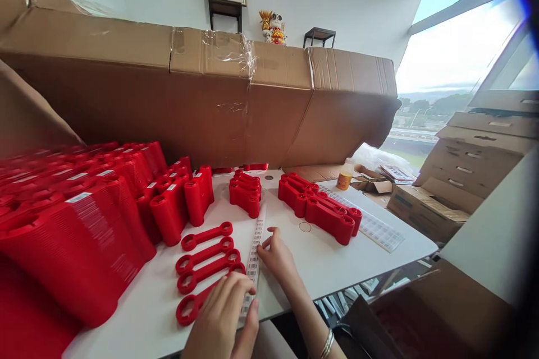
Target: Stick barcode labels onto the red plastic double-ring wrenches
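Note:
My right hand (279,258) is over a long white strip of printed labels (254,252). Its thumb and forefinger are pinched at the strip's right edge, with another finger raised. My left hand (225,314) is lower down, palm downward, fingers bent and thumb apart, with nothing seen in its grasp. It covers the right part of the nearest red bar with ringed ends (187,308), and whether it touches that bar is hidden. Several like bars, such as the farthest red bar (207,235), lie side by side left of the strip.
Stacked red bars (96,224) crowd the left of the white table (290,286). More stacks (318,205) stand at the back, near a rubber band (305,227), a label sheet (379,230) and a bottle (345,174). A large cardboard sheet (202,106) leans behind; boxes (429,207) stand right.

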A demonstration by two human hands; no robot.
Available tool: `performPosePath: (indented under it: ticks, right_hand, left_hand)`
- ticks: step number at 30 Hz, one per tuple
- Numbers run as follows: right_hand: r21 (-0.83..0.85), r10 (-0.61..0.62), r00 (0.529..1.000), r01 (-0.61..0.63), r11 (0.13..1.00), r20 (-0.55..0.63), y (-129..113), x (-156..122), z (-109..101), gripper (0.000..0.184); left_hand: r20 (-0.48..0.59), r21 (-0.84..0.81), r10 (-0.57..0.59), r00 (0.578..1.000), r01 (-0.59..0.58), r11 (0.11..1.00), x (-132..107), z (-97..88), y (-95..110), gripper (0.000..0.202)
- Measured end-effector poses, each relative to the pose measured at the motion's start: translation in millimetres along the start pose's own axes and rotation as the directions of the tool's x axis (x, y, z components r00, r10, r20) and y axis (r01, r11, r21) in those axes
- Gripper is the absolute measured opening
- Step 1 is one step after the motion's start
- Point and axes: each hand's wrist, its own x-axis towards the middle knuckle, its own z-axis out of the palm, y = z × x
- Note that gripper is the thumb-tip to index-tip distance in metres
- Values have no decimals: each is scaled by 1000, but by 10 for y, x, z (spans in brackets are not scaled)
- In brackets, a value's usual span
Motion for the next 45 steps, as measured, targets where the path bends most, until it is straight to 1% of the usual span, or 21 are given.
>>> performPosePath:
  ticks: [1, 3, 6, 8, 10, 12, 14, 15, 17, 19, 21, 23, 26, 29, 32, 36, 38, 39, 41, 45]
  right_hand:
    - [55, 0, 1000, 0, 999, -8, 15, 8, 16, 49]
    - [171, 1, 1000, 3, 985, -22, 44, 8, 11, 48]
    - [325, 0, 999, 11, 946, -35, 59, -66, -87, 49]
    - [395, -12, 1000, 23, 918, -29, 20, -186, -175, 53]
    - [441, -42, 999, 39, 897, -2, -76, -354, -237, 56]
    - [490, -86, 996, 59, 869, 34, -224, -544, -257, 53]
    - [575, -128, 991, 85, 814, 35, -395, -716, -247, 48]
    - [604, -140, 990, 90, 792, 35, -477, -783, -239, 46]
    - [633, -165, 986, 105, 767, 36, -622, -864, -234, 43]
    - [641, -211, 976, 132, 756, 47, -739, -870, -254, 40]
    - [652, -255, 966, 161, 741, 52, -836, -819, -291, 40]
    - [669, -267, 963, 170, 723, 43, -919, -744, -329, 41]
    - [685, -209, 978, 159, 711, -10, -1003, -658, -364, 41]
    - [704, -147, 987, 154, 694, -71, -998, -632, -386, 41]
    - [731, -110, 990, 138, 669, -87, -921, -645, -412, 40]
    - [768, -87, 992, 127, 628, -92, -819, -667, -436, 35]
    - [781, -79, 993, 121, 613, -92, -787, -673, -446, 34]
    - [783, -74, 993, 114, 612, -87, -775, -676, -455, 34]
    - [769, -69, 996, 93, 633, -64, -756, -685, -485, 36]
    - [719, -56, 998, 62, 693, -32, -725, -710, -566, 41]
  left_hand:
    - [23, 4, -42, 999, 41, 999, 4, 70, -40, 15]
    - [4, -15, -156, 988, 156, 988, -22, 194, -117, 16]
    - [-18, -102, -301, 953, 298, 949, -109, 301, -194, 18]
    - [-11, -174, -398, 917, 391, 904, -158, 317, -207, 23]
    - [22, -237, -488, 873, 479, 845, -175, 301, -196, 31]
    - [81, -288, -547, 833, 545, 787, -156, 256, -176, 37]
    - [146, -332, -576, 804, 589, 737, -112, 182, -163, 40]
    - [177, -356, -579, 796, 600, 716, -87, 136, -161, 40]
    - [220, -409, -567, 794, 603, 685, -43, 30, -163, 39]
    - [245, -461, -539, 806, 586, 666, -16, -75, -163, 38]
    - [257, -483, -521, 814, 576, 660, -10, -153, -160, 37]
    - [266, -470, -519, 813, 579, 666, -19, -187, -161, 37]
    - [268, -452, -533, 803, 593, 666, -37, -166, -176, 42]
    - [293, -468, -530, 796, 602, 647, -39, -117, -191, 49]
    - [350, -493, -500, 792, 610, 621, -35, -97, -178, 58]
    - [422, -550, -491, 762, 646, 529, -65, -101, -134, 64]
    - [435, -582, -497, 751, 656, 480, -92, -96, -119, 65]
    - [429, -593, -500, 752, 652, 472, -104, -89, -115, 66]
    - [409, -593, -503, 761, 641, 487, -121, -72, -111, 64]
    - [365, -567, -489, 792, 606, 558, -129, -36, -114, 41]
